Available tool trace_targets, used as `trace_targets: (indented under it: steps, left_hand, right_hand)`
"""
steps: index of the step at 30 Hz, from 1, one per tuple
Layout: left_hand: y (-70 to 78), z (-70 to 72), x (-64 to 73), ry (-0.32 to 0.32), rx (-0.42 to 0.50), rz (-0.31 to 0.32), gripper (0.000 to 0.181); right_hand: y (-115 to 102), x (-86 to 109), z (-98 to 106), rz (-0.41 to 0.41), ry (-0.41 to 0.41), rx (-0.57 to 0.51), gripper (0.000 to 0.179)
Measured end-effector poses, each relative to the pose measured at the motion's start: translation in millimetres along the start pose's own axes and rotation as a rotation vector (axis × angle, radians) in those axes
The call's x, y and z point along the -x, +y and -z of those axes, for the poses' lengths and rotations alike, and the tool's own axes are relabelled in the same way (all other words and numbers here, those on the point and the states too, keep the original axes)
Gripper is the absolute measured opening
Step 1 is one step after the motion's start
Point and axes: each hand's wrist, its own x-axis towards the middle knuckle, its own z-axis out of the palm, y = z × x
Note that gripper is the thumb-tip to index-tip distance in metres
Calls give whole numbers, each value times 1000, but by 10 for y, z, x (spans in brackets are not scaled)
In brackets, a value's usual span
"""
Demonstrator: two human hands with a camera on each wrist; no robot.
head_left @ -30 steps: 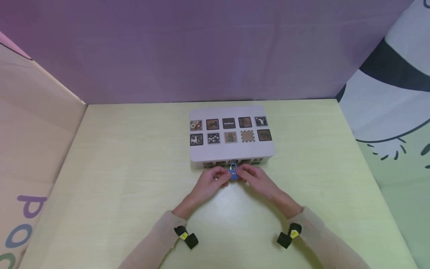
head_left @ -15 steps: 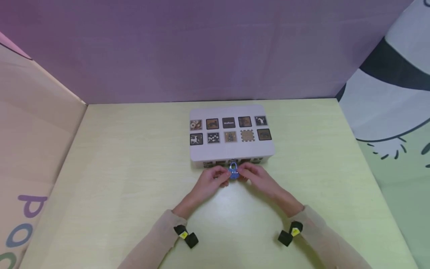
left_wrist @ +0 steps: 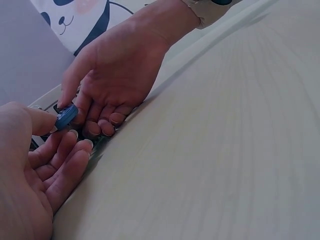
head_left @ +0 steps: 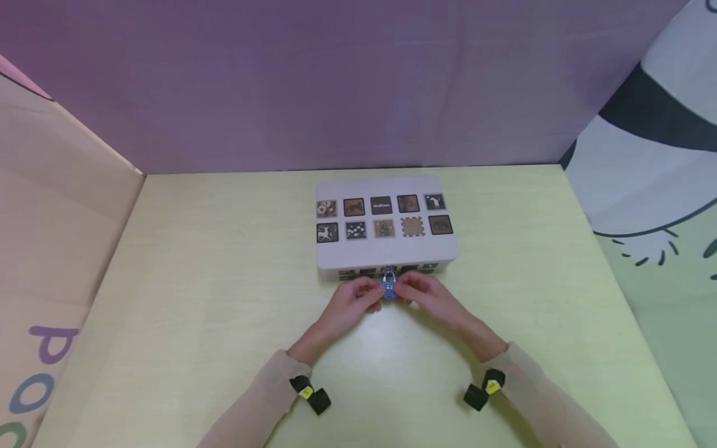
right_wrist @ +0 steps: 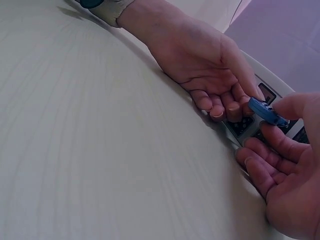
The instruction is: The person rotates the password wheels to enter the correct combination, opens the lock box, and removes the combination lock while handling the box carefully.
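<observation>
A small blue padlock point(head_left: 389, 289) with a silver shackle and light marks like number dials on its face is at the middle of the box's front. The box point(head_left: 386, 250) is white, with rows of small square pictures on its lid, and its lid is down. My left hand point(head_left: 348, 305) pinches the padlock's left side between thumb and fingers. From the other side, my right hand point(head_left: 434, 302) pinches its right edge. In the right wrist view the padlock body point(right_wrist: 265, 111) lies tilted between both thumbs, the other fingers loosely curled below. The shackle overlaps the box's front catch.
The pale wooden table point(head_left: 224, 298) carries the box near its middle. Behind it rises a purple wall point(head_left: 358, 87), with printed panels at left and right. Black trackers point(head_left: 310, 395) sit on both sleeves.
The padlock has tilted and shifted slightly between the fingertips, and the right fingertips have moved a little left against it. Box and left hand stay in place.
</observation>
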Motion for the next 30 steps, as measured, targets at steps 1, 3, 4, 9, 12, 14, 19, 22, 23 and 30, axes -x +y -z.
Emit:
trace_targets:
  steps: [1, 3, 4, 9, 12, 14, 19, 22, 23, 30]
  left_hand:
    - [-3, 1, -2, 0, -2, 0, 27]
    - [-6, 2, -2, -1, -6, 2, 27]
    - [-9, 3, -3, -1, -7, 3, 27]
    - [-7, 2, 0, -1, -12, 1, 27]
    - [0, 1, 4, 0, -17, -1, 26]
    - [6, 1, 5, 2, -20, 1, 26]
    - [14, -1, 3, 6, -16, 7, 26]
    - [13, 0, 3, 6, -16, 6, 26]
    - [10, 1, 2, 7, -17, 5, 26]
    - [2, 2, 1, 9, -25, -2, 26]
  right_hand:
    - [-3, 1, -1, -4, 1, 1, 30]
    - [-5, 6, 0, -6, 1, 6, 30]
    - [-6, 8, -1, -4, 2, 7, 30]
    - [-1, 6, -7, 11, 6, 14, 30]
    - [0, 3, -11, 12, 9, 15, 29]
    - [-3, 4, -12, 11, 11, 12, 29]
    - [-26, 17, -12, 10, 13, 10, 30]
    - [-27, 20, -12, 12, 12, 20, 30]
    - [-25, 19, -12, 11, 13, 21, 31]
    - [3, 6, -13, 9, 16, 21, 30]
